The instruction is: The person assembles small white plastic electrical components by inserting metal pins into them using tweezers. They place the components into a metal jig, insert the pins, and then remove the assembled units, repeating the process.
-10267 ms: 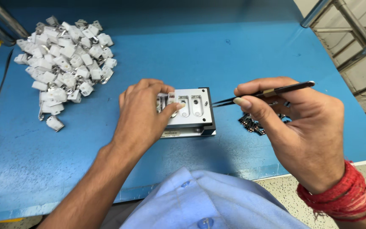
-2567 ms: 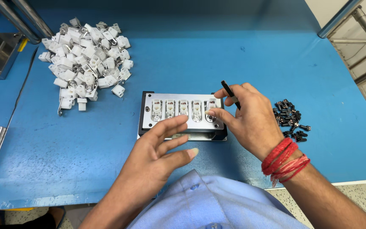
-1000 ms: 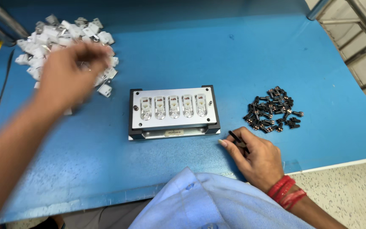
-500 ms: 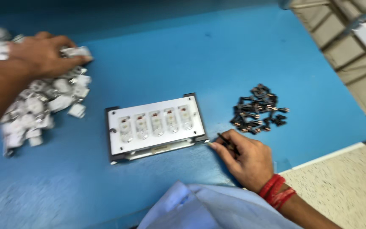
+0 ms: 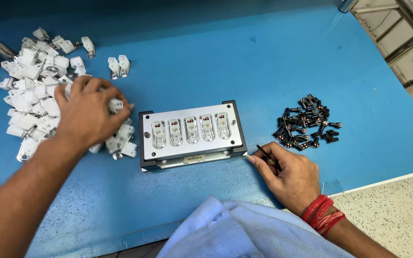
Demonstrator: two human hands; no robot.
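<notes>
Left hand (image 5: 88, 114) sits palm-down on the pile of white plastic clips (image 5: 34, 95), fingers curled and partly closed over several clips at the pile's right edge; one clip shows between the fingertips, but can't tell how firm the grip is. Right hand (image 5: 290, 174) rests on the blue table (image 5: 264, 62) just right of the metal fixture block (image 5: 191, 134), fingers loosely closed around black tweezers (image 5: 268, 156), index tip at the block's lower right corner. Block holds five filled slots in a row. Heap of small black screws (image 5: 307, 126) lies just beyond the right hand, not touching it. Two loose clips (image 5: 119, 67) lie apart above the left hand.
</notes>
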